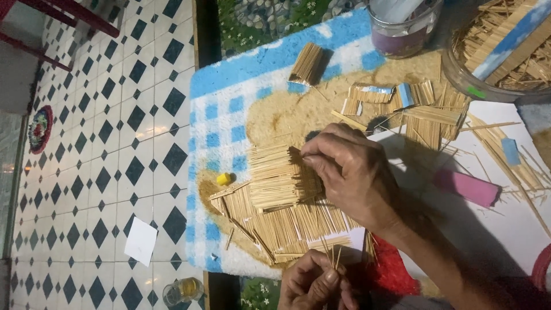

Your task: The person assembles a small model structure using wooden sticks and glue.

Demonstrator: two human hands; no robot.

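The right hand [350,172] pinches a thin stick onto the pale toothpick-built model house [281,201] on the blue checked mat [229,97]; the left hand [313,284], just below, grips spare upright sticks [333,255].

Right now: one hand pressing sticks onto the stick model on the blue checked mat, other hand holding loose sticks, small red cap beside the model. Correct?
Not quite. In the head view the cap beside the stick model is yellow, not red. The rest holds: right hand presses sticks onto the model on the blue checked mat, and left hand holds loose sticks.
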